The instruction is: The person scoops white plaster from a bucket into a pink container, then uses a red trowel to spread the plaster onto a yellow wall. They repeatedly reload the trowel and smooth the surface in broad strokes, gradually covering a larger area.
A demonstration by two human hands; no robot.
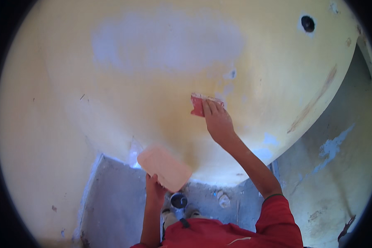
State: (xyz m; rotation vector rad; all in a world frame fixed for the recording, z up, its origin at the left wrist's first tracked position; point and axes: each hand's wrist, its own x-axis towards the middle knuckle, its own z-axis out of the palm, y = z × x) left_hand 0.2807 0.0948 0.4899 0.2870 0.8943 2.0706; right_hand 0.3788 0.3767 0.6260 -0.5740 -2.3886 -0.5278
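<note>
My right hand [218, 122] is closed round a red putty spreader [197, 105] with a whitish, smeared upper edge. The spreader is at the yellow wall [128, 99], just below small pale filler spots and a little hole [232, 74]. Lower and to the left, my left hand [155, 188] grips a peach-coloured rectangular board [164, 167] with rounded corners, the thumb over its near edge. A pale film covers the face of the board. Higher on the wall spreads a broad whitish patch of filler [167, 39].
A small bucket [179, 201] with dark contents stands on the grey floor [115, 198] by my feet. Whitish lumps [224, 201] lie right of it. A round dark opening [308, 24] is at the wall's upper right. Another wall [339, 182] with a pale streak stands at the right.
</note>
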